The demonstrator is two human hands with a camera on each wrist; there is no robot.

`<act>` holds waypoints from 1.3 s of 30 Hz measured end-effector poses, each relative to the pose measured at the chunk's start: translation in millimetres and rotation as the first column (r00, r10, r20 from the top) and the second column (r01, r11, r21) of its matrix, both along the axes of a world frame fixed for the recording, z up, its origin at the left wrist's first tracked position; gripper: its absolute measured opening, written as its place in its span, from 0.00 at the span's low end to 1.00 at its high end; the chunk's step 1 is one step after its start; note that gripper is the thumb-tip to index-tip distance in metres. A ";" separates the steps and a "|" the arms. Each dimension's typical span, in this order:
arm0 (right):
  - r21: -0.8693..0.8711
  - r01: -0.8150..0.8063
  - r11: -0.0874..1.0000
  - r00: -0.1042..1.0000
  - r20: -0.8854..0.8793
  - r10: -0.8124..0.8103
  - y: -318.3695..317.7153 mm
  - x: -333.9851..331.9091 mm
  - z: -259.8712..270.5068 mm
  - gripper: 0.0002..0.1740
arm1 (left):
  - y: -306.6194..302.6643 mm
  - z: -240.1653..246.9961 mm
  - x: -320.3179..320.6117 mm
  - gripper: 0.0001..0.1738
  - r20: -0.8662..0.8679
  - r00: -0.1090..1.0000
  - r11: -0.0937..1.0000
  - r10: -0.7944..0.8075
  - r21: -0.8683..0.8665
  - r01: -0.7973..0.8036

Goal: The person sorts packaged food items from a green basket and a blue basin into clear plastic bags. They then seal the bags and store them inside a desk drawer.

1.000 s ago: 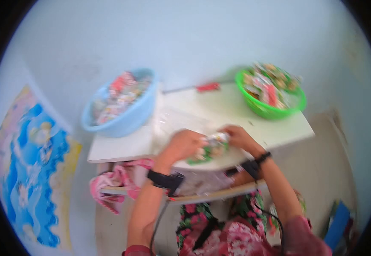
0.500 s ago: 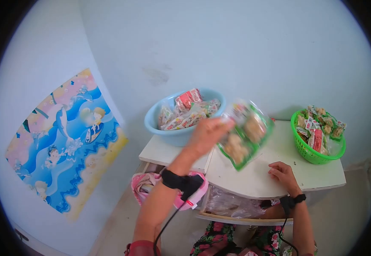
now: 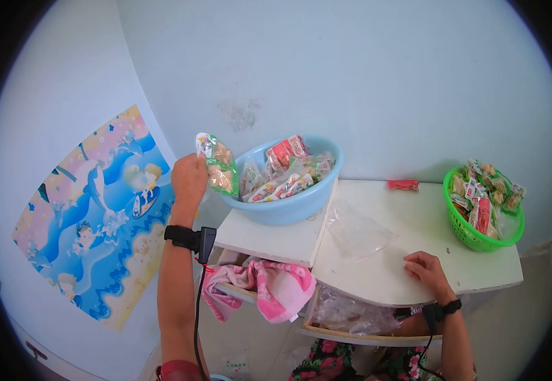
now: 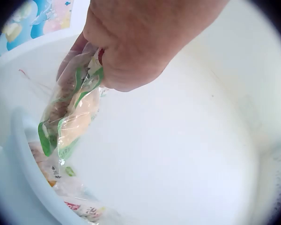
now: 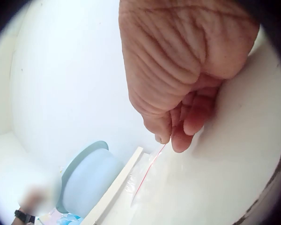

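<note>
My left hand (image 3: 188, 181) pinches a clear and green snack packet (image 3: 221, 166) by its edge, beside the left rim of the blue basin (image 3: 289, 209). In the left wrist view the packet (image 4: 75, 112) hangs from the fingers of that hand (image 4: 131, 42) over the basin's edge. Several wrapped packets (image 3: 282, 181) fill the basin. My right hand (image 3: 427, 272) rests at the tabletop's front, fingers loosely bent with nothing seen in them. A clear plastic bag (image 3: 358, 232) lies flat to its left.
A green basket (image 3: 479, 238) full of packets stands at the right of the white tabletop (image 3: 377, 279). A red packet (image 3: 403, 185) lies near the wall. Below, one open drawer holds a pink towel (image 3: 282, 292), another holds clear plastic bags (image 3: 352, 314).
Having left the tabletop's middle, my left hand has carried the packet leftward past the basin. The right hand, which had let go of the packet by the middle frame, has barely moved since.
</note>
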State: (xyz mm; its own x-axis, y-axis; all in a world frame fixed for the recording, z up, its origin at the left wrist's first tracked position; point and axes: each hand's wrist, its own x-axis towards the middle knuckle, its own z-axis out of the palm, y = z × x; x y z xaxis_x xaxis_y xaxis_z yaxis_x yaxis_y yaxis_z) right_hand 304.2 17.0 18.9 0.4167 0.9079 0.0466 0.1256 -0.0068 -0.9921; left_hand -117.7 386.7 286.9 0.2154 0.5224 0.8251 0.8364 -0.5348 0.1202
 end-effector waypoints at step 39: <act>-0.018 0.017 1.000 0.998 0.053 -0.016 -0.7 -6.4 4.5 0.12 | 112.9 -89.0 -1.3 0.45 0.102 0.984 0.929 0.143 -0.356 -0.098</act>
